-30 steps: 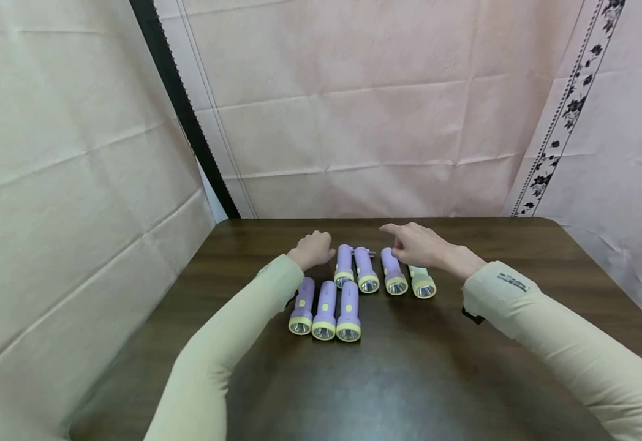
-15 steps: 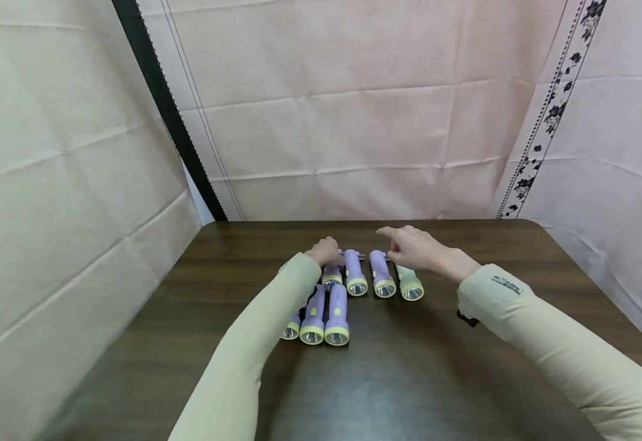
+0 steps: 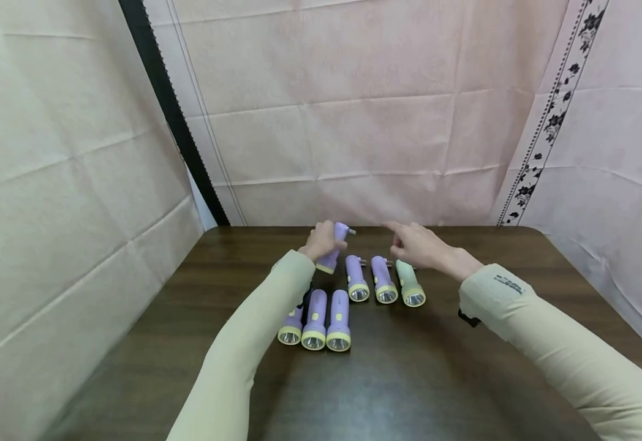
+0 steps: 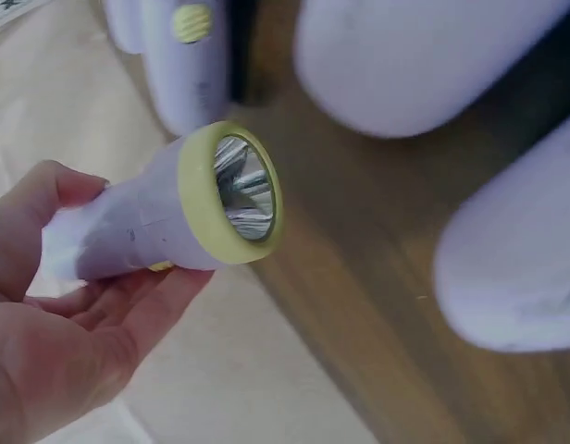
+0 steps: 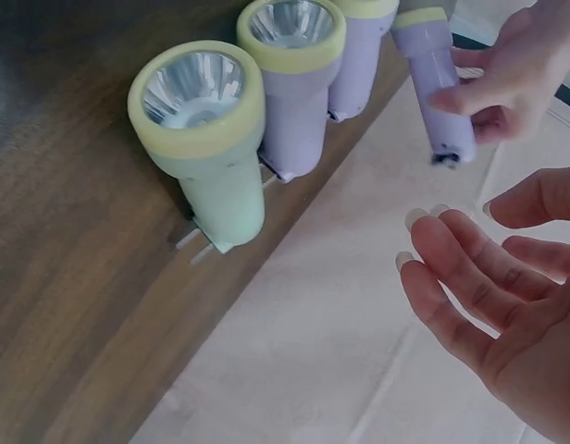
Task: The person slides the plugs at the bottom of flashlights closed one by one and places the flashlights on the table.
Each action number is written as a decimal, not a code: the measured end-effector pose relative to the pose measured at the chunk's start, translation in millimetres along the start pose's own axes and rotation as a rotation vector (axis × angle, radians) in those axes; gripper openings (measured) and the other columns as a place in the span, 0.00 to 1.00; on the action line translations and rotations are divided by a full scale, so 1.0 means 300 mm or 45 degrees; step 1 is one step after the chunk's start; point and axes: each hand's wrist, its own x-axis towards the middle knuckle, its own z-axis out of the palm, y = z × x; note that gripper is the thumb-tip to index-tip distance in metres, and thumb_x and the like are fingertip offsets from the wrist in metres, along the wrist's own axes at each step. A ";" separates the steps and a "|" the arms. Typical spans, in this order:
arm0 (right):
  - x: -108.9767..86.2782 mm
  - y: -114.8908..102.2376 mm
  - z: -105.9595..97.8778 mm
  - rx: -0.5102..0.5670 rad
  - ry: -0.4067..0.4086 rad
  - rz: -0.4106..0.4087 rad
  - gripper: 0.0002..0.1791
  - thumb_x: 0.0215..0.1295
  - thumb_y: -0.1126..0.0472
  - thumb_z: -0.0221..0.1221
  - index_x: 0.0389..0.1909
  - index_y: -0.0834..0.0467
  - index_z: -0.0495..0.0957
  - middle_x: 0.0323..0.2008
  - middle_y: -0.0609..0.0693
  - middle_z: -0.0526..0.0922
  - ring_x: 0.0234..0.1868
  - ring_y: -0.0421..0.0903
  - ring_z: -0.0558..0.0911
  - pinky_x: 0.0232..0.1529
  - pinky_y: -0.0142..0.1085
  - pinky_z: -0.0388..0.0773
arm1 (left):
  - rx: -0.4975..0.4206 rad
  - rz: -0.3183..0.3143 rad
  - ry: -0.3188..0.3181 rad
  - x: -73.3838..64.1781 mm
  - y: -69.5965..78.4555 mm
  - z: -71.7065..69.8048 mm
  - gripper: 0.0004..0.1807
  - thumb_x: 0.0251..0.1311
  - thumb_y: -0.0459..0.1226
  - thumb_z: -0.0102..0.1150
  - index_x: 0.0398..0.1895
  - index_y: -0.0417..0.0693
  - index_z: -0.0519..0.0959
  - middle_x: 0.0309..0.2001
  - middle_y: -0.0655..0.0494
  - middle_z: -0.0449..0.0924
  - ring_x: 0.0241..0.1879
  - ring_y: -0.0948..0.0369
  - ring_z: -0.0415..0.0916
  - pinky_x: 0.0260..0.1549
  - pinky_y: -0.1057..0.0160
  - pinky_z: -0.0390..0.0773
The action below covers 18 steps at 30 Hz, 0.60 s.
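Observation:
My left hand (image 3: 319, 243) grips a purple flashlight (image 3: 341, 231) with a yellow rim, raised and tilted at the far side of the table. The left wrist view shows the thumb on one side of this flashlight (image 4: 146, 217) and the fingers around the other, its lens facing the camera. My right hand (image 3: 421, 246) hovers behind a pale green flashlight (image 3: 407, 278). Its fingers are loosely bent and hold nothing in the right wrist view. Beside the green one lie two purple flashlights, one nearer it (image 3: 380, 272) and one farther left (image 3: 356, 277).
Three more purple flashlights lie side by side in a nearer row, the right one (image 3: 340, 313) beside the middle one (image 3: 316, 313); my left sleeve (image 3: 244, 331) partly covers the left one (image 3: 290, 334). Metal prongs (image 5: 197, 242) stick out of the green flashlight. A cloth (image 3: 326, 122) hangs behind the brown table (image 3: 398, 380).
My left hand has moved right to the leftmost purple flashlight of the far row, taken hold of it and lifted it away from the others. My right hand has stayed nearly in place.

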 end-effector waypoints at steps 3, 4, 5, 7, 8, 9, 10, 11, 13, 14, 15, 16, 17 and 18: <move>0.009 -0.001 -0.012 -0.001 0.026 0.000 0.34 0.58 0.67 0.55 0.68 0.61 0.63 0.27 0.48 0.83 0.24 0.40 0.76 0.30 0.38 0.75 | -0.054 0.131 0.037 0.007 0.017 -0.029 0.21 0.49 0.38 0.67 0.46 0.41 0.74 0.41 0.44 0.81 0.40 0.50 0.80 0.39 0.56 0.81; 0.011 0.000 -0.014 0.003 0.028 0.002 0.35 0.58 0.67 0.55 0.69 0.60 0.62 0.27 0.48 0.83 0.24 0.40 0.76 0.30 0.38 0.75 | -0.071 0.171 0.047 0.008 0.020 -0.038 0.22 0.49 0.37 0.67 0.47 0.40 0.73 0.42 0.44 0.80 0.40 0.50 0.80 0.40 0.55 0.80; 0.014 0.000 -0.016 0.008 0.028 0.002 0.35 0.59 0.67 0.55 0.70 0.59 0.61 0.27 0.48 0.83 0.23 0.40 0.76 0.29 0.38 0.74 | -0.083 0.204 0.062 0.010 0.024 -0.044 0.22 0.49 0.37 0.67 0.47 0.40 0.73 0.42 0.44 0.81 0.41 0.50 0.80 0.41 0.55 0.80; 0.019 0.001 -0.016 0.019 0.025 0.002 0.36 0.59 0.67 0.54 0.71 0.57 0.59 0.27 0.48 0.82 0.23 0.40 0.75 0.28 0.36 0.72 | -0.103 0.257 0.081 0.014 0.029 -0.056 0.22 0.48 0.35 0.66 0.47 0.39 0.72 0.43 0.43 0.81 0.42 0.49 0.80 0.43 0.54 0.80; 0.022 0.001 -0.015 0.027 0.025 0.001 0.37 0.60 0.67 0.54 0.72 0.56 0.58 0.28 0.48 0.81 0.22 0.41 0.74 0.27 0.36 0.72 | -0.107 0.295 0.105 0.014 0.030 -0.061 0.22 0.46 0.35 0.66 0.46 0.39 0.72 0.42 0.43 0.81 0.41 0.50 0.80 0.41 0.55 0.80; 0.025 0.002 -0.012 0.026 0.027 -0.006 0.37 0.59 0.67 0.54 0.72 0.56 0.59 0.28 0.49 0.81 0.23 0.41 0.74 0.27 0.36 0.71 | -0.112 0.315 0.112 0.015 0.030 -0.065 0.22 0.46 0.35 0.66 0.45 0.39 0.72 0.42 0.43 0.81 0.41 0.50 0.80 0.42 0.55 0.80; 0.028 0.001 -0.009 0.023 0.031 -0.014 0.37 0.59 0.67 0.55 0.72 0.55 0.59 0.29 0.50 0.80 0.24 0.43 0.74 0.27 0.36 0.71 | -0.119 0.330 0.114 0.016 0.030 -0.069 0.21 0.46 0.34 0.66 0.45 0.39 0.72 0.42 0.43 0.81 0.41 0.50 0.80 0.42 0.56 0.79; 0.032 0.000 -0.005 0.022 0.034 -0.021 0.37 0.59 0.67 0.55 0.72 0.55 0.59 0.32 0.51 0.80 0.26 0.44 0.75 0.28 0.37 0.71 | -0.123 0.342 0.116 0.016 0.029 -0.072 0.21 0.46 0.34 0.66 0.45 0.40 0.72 0.42 0.44 0.81 0.41 0.50 0.80 0.43 0.56 0.79; 0.038 -0.004 0.003 0.016 0.035 -0.032 0.37 0.59 0.67 0.55 0.72 0.53 0.59 0.39 0.54 0.80 0.33 0.47 0.79 0.31 0.40 0.73 | -0.128 0.351 0.106 0.016 0.029 -0.074 0.22 0.46 0.33 0.67 0.46 0.39 0.72 0.44 0.43 0.81 0.43 0.50 0.80 0.45 0.56 0.79; 0.041 -0.006 0.006 0.018 0.032 -0.033 0.38 0.59 0.67 0.55 0.72 0.52 0.59 0.43 0.56 0.80 0.38 0.49 0.80 0.33 0.41 0.74 | -0.133 0.356 0.100 0.014 0.029 -0.073 0.22 0.47 0.32 0.68 0.46 0.39 0.72 0.45 0.43 0.81 0.44 0.50 0.80 0.45 0.55 0.79; 0.044 -0.010 0.009 0.015 0.029 -0.032 0.38 0.59 0.66 0.55 0.72 0.51 0.59 0.47 0.57 0.79 0.42 0.50 0.80 0.35 0.42 0.75 | -0.133 0.345 0.077 0.016 0.028 -0.070 0.23 0.48 0.32 0.68 0.48 0.39 0.72 0.47 0.43 0.81 0.46 0.49 0.80 0.48 0.54 0.79; 0.047 -0.013 0.010 0.016 0.026 -0.034 0.38 0.58 0.66 0.55 0.72 0.50 0.58 0.51 0.57 0.77 0.46 0.51 0.80 0.37 0.43 0.75 | -0.131 0.347 0.070 0.014 0.030 -0.068 0.23 0.49 0.32 0.68 0.49 0.40 0.72 0.48 0.43 0.81 0.47 0.49 0.79 0.49 0.54 0.79; 0.049 -0.017 0.011 0.015 0.023 -0.036 0.39 0.58 0.66 0.55 0.73 0.50 0.58 0.53 0.58 0.76 0.49 0.52 0.79 0.38 0.44 0.76 | -0.124 0.350 0.069 0.013 0.031 -0.066 0.24 0.49 0.32 0.68 0.49 0.40 0.71 0.48 0.44 0.80 0.48 0.50 0.79 0.49 0.54 0.79; 0.052 -0.020 0.011 0.014 0.020 -0.040 0.39 0.58 0.65 0.56 0.73 0.49 0.58 0.54 0.58 0.76 0.51 0.52 0.79 0.39 0.44 0.76 | -0.122 0.353 0.062 0.011 0.033 -0.064 0.24 0.49 0.32 0.69 0.50 0.41 0.71 0.48 0.44 0.80 0.48 0.50 0.79 0.49 0.54 0.79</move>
